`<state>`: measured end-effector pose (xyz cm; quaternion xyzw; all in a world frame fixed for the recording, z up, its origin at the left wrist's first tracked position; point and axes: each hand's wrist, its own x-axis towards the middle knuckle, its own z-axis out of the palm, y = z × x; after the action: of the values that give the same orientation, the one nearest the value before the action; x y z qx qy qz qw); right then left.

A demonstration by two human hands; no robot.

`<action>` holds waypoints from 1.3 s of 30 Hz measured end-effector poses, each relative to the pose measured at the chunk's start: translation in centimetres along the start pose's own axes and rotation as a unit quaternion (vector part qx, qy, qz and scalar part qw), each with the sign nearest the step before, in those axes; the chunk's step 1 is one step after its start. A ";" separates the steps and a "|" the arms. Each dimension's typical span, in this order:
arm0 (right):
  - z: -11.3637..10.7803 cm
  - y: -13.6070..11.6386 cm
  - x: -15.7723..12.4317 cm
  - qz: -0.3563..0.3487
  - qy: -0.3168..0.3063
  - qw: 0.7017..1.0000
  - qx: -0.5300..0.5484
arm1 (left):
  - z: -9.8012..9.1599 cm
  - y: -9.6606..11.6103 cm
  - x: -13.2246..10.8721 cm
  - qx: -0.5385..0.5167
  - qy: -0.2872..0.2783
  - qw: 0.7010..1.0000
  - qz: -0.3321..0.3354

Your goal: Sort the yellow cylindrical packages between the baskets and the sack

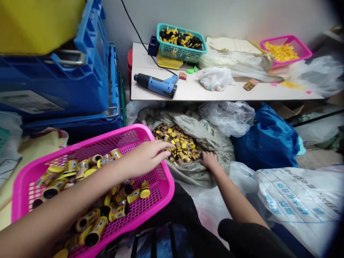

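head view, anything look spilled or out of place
Yes, slightly: loose yellow bits lie on the white table in front of the small pink basket of yellow pieces, so they look spilled. The small yellow-capped containers in the sack are jumbled, but nothing looks plainly damaged.

Near left: large basket (172, 188), small containers (118, 211) inside; left hand (150, 156) over its right rim. Right of it, sack (220, 143) holding more containers (185, 143); right hand (211, 160) at sack's right edge. Behind sack, tabletop (193, 94): heat gun (158, 85) front left, smaller basket (182, 53) behind it. Crates (88, 82) left of tabletop.
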<state>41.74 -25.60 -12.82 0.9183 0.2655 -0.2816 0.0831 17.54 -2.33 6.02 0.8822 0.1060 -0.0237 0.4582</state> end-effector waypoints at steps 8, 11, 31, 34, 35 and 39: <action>-0.1 3.5 -3.8 0.087 -0.080 0.985 -0.128 | 1.1 -5.9 -10.5 0.147 -0.055 0.982 -0.107; -2.2 0.9 -5.6 0.036 -0.055 0.988 -0.138 | 2.5 -6.9 -12.5 0.210 -0.068 0.971 -0.089; -7.2 -15.4 -17.1 -0.515 0.106 0.809 0.262 | -1.5 -3.6 -11.4 -0.199 0.112 0.953 -0.198; -7.5 -12.0 -16.5 -0.449 0.261 0.777 0.357 | -1.4 -1.5 -7.7 -0.218 0.087 0.960 -0.152; -7.4 -11.1 -16.2 -0.432 0.282 0.773 0.370 | -1.1 -0.9 -6.4 -0.217 0.083 0.964 -0.132; -6.7 -8.8 -15.3 -0.402 0.293 0.760 0.418 | 0.7 0.4 -2.0 -0.209 0.079 0.973 -0.062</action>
<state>29.48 -22.88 1.33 0.7081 0.4778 -0.0889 -0.5123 15.75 -3.50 6.24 0.7579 0.1995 0.0404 0.6198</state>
